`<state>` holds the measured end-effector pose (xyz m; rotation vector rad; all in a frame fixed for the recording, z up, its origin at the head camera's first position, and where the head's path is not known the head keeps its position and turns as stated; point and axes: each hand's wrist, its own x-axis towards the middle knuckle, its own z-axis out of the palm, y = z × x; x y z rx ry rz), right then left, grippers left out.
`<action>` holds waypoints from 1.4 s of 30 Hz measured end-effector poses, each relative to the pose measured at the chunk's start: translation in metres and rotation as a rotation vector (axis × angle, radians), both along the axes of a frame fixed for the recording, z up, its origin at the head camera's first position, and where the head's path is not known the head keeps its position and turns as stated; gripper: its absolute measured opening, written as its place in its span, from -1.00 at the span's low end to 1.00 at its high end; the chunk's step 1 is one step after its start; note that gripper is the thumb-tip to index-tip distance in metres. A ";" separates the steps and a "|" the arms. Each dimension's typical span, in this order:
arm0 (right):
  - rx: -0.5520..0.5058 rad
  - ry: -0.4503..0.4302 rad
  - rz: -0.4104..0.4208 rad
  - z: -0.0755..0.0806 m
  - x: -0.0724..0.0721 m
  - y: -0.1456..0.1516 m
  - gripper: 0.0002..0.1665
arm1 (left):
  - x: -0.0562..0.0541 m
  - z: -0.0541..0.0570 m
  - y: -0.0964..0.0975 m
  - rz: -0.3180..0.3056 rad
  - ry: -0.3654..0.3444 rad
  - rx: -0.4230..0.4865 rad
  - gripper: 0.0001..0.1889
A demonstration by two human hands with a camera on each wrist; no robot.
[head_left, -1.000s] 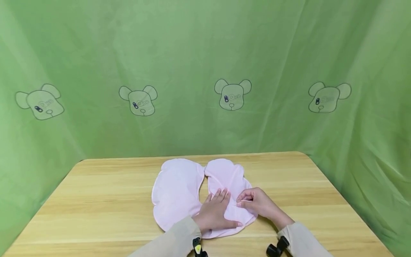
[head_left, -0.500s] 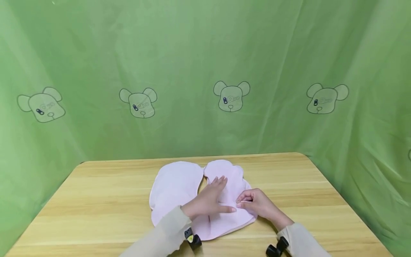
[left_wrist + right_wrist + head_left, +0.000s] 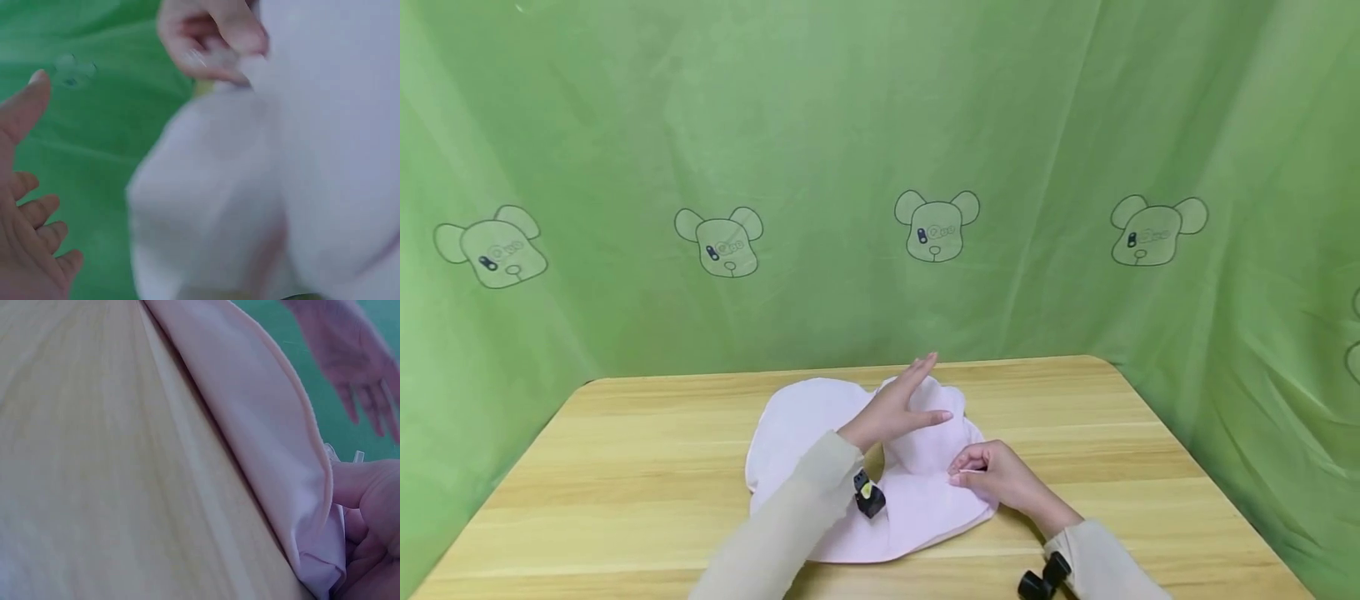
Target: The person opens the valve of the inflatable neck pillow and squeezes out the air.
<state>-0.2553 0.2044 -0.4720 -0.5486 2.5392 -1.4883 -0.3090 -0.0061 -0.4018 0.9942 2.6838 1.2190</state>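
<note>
A pale pink cloth piece (image 3: 797,433), shaped like a horseshoe with a scalloped edge, lies on the wooden table, much like a bib or collar. At its right part my right hand (image 3: 1000,475) pinches the fabric between thumb and fingers. A small clear piece (image 3: 359,456) shows by that thumb in the right wrist view. Over the cloth's far right lobe, my left hand (image 3: 895,408) is held with fingers straight and thumb spread, holding nothing. The left forearm covers part of the cloth's left half and inner opening.
A wooden table (image 3: 625,467) carries the cloth. Behind and beside it hangs a green curtain (image 3: 835,108) printed with bear heads. Black wrist devices (image 3: 870,495) sit on both beige sleeves.
My left hand has lifted off the cloth's right part and moved away toward the table's far edge, fingers extended. The right hand keeps its pinch in nearly the same place.
</note>
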 end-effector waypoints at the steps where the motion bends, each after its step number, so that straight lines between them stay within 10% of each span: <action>1: 0.002 -0.003 -0.003 0.000 0.000 0.000 -0.84 | -0.005 -0.005 0.002 0.004 -0.017 0.007 -0.07; 8: -0.037 -0.019 0.002 0.002 0.001 0.000 -0.85 | -0.028 -0.038 0.018 0.016 -0.006 -0.012 -0.11; 17: -0.065 -0.021 0.023 -0.005 0.002 -0.001 -0.87 | -0.029 -0.060 0.020 0.065 -0.090 -0.011 -0.17; 25: -0.038 -0.020 0.014 0.000 0.002 -0.002 -0.85 | -0.034 -0.069 0.017 0.028 -0.169 0.013 -0.18; 42: -0.069 -0.020 0.018 0.001 0.002 -0.002 -0.87 | -0.036 -0.078 0.022 0.010 -0.129 -0.256 -0.07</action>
